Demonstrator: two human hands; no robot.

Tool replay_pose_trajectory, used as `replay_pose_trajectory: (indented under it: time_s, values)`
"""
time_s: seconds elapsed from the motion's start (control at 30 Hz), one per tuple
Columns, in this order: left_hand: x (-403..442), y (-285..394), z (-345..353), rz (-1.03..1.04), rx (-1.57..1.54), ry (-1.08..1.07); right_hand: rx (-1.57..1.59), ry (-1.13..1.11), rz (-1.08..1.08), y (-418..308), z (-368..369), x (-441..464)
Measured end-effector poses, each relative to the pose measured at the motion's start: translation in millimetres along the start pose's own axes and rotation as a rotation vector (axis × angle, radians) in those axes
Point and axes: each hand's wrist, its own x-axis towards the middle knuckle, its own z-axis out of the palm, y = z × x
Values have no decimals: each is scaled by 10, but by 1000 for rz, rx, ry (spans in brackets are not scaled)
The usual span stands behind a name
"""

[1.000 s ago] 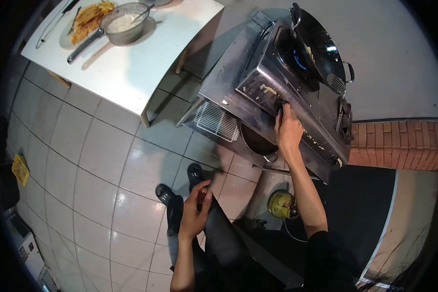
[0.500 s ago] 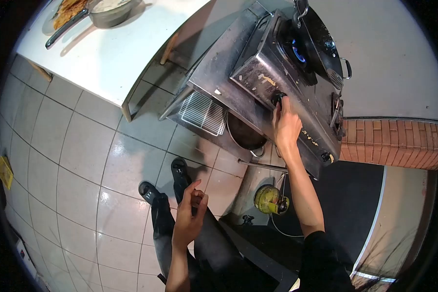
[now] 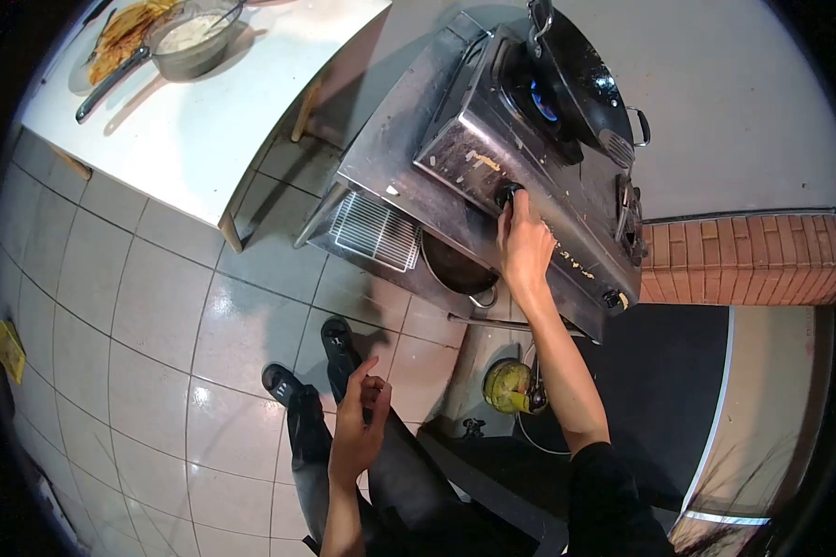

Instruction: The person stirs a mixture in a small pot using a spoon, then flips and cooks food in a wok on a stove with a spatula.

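At the far left, a white counter (image 3: 223, 111) is carrying a plate (image 3: 77, 84) of golden-brown fried-looking food (image 3: 125, 42), and just beside it a grey saucepan (image 3: 190, 68) with a long black handle is holding a pale, creamy mixture (image 3: 184, 35) with a utensil standing in it. Further right, the bare left hand (image 3: 355, 436) is hovering in front of the dark trousers, holding nothing, its fingers loosely bent and apart from everything on the stove. Beyond it, a white wire rack (image 3: 376, 230) and a dark, deep pot (image 3: 457, 265) are resting side by side on the lower shelf. In the middle, the bare right hand (image 3: 527, 251) is gripping a black round control knob (image 3: 506, 191) on the front panel of a scuffed stainless-steel stove (image 3: 464, 139), thumb and fingers closing around it. Past the knob, a blue flame (image 3: 542, 100) is burning at the underside of a black round-bottomed wok (image 3: 585, 88) with metal loop handles, which is sitting over the left burner. A slotted metal turner (image 3: 615, 146) is leaning at the wok's right rim; whether it is touching the contents is impossible to tell. The step in hand seems to be setting the flame at the knob. Judging from this, such a move is calling for a small, controlled wrist turn and an eye on the flame, with the left hand needing no part in it.
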Motion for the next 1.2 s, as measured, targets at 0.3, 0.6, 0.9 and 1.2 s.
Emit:
replay_pose_trajectory:
  time_s: [0.3, 0.6, 0.9, 1.2]
  values:
    - [51, 432, -42, 129, 130, 44, 356, -16, 206, -70, -460, -456]
    - [211, 1519, -232, 238, 214, -30, 694, -56, 176, -81, -680, -868]
    - [29, 2312, -376, 281, 230, -115, 1158, -310, 66, -865, -1303, -604]
    - [389, 2353, -695, 259, 263, -123, 1322, -414, -1, -1204, -1111, -271]
